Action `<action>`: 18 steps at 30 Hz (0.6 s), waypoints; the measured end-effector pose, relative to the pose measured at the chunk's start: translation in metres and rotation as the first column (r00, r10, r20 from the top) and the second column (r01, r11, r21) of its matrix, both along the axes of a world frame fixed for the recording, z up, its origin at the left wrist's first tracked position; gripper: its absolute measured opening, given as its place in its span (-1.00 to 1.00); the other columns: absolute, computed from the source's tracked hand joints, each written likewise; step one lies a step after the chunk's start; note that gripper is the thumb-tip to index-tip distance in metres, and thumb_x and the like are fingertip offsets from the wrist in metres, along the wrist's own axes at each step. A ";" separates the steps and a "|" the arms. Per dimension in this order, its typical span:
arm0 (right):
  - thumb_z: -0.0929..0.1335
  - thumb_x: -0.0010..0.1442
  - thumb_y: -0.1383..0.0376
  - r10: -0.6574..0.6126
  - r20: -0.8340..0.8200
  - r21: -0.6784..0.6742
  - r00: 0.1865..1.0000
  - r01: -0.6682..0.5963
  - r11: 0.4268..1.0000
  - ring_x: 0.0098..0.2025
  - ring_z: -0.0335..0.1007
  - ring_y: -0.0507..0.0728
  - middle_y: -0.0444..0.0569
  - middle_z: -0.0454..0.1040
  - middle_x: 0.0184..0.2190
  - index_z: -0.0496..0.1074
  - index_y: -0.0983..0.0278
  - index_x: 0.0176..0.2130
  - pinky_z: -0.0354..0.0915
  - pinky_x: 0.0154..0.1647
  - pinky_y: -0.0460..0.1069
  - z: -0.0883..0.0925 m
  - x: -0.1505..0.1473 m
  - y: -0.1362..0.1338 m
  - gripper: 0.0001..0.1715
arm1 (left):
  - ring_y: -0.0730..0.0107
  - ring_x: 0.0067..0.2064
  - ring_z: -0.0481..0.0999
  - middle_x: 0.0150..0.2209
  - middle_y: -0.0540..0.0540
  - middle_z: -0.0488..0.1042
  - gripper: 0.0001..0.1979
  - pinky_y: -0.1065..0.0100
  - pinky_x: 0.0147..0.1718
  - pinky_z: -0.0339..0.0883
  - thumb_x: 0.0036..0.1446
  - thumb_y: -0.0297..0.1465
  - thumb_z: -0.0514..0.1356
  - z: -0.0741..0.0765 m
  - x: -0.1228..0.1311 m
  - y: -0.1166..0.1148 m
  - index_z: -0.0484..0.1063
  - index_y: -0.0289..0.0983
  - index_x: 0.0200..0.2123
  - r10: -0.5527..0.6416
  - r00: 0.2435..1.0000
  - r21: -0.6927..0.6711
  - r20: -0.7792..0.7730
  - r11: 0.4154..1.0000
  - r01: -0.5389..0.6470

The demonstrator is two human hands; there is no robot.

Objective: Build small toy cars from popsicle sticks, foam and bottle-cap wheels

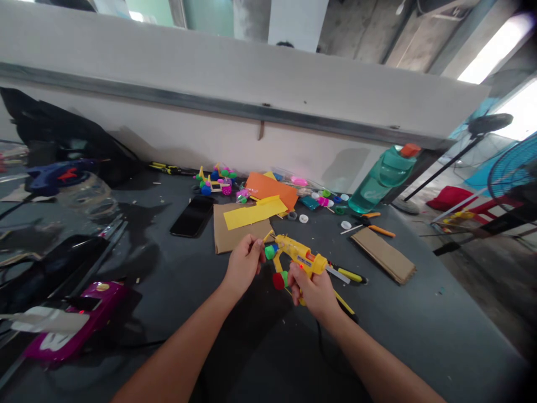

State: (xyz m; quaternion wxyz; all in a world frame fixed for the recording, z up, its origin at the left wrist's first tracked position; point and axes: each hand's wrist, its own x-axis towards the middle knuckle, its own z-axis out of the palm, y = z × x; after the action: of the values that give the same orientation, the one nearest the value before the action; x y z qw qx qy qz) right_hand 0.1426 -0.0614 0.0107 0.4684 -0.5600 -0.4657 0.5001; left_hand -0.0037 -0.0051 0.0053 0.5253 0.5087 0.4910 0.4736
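My right hand (pixel 314 292) is wrapped around the handle of a yellow hot glue gun (pixel 297 252), whose nozzle points left toward my other hand. A clear glue stick (pixel 338 274) sticks out of its back end. Between the fingertips of my left hand (pixel 243 263) is a thin yellow stick (pixel 267 237), close to the nozzle; I cannot tell whether they touch. Just beside and below lies a small piece with a green round part (pixel 271 252) and a red cap (pixel 277 281), partly hidden by the gun and my fingers.
Cardboard (pixel 222 238) with yellow paper (pixel 254 214) lies ahead, beside a black phone (pixel 193 216). Colourful small crafts (pixel 216 182) and bottle caps (pixel 303 219) sit near the wall. A green bottle (pixel 381 180) stands right; a magenta power strip (pixel 98 299) and blue glue gun (pixel 59 176) lie left.
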 end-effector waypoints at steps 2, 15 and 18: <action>0.28 0.06 -0.02 0.009 0.003 0.004 1.000 -0.009 1.000 -0.82 0.06 -0.09 -0.27 0.14 -0.84 0.25 0.29 -0.62 0.08 -0.82 -0.18 -0.002 0.000 0.000 -0.52 | 0.61 -0.74 0.15 -0.66 0.12 0.26 -0.77 0.53 -0.77 0.02 0.13 -0.23 0.03 -0.001 0.000 0.001 0.20 -0.24 -0.49 0.010 1.000 -0.003 0.005 1.000 -0.010; 0.28 0.04 -0.02 0.040 0.013 -0.021 0.999 -0.040 0.999 -0.82 0.06 -0.09 -0.27 0.13 -0.83 0.25 0.28 -0.62 0.07 -0.82 -0.18 -0.002 -0.002 -0.004 -0.53 | 0.61 -0.74 0.15 -0.66 0.13 0.26 -0.77 0.54 -0.78 0.01 0.12 -0.22 0.04 -0.001 0.000 0.001 0.21 -0.24 -0.47 0.014 0.999 -0.017 0.036 1.000 -0.013; 0.29 0.02 -0.03 0.029 0.013 -0.029 1.000 -0.028 0.999 -0.83 0.05 -0.09 -0.27 0.12 -0.85 0.24 0.28 -0.64 0.06 -0.82 -0.17 0.001 -0.004 -0.004 -0.52 | 0.61 -0.74 0.15 -0.66 0.12 0.27 -0.76 0.54 -0.78 0.00 0.12 -0.21 0.04 0.000 -0.001 0.001 0.22 -0.25 -0.47 0.019 0.999 -0.019 0.035 1.000 -0.018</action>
State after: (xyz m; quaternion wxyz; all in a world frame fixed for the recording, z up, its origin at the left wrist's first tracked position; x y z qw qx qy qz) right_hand 0.1388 -0.0652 0.0112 0.4501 -0.5634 -0.4695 0.5095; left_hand -0.0043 -0.0044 0.0053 0.5344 0.4907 0.4906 0.4827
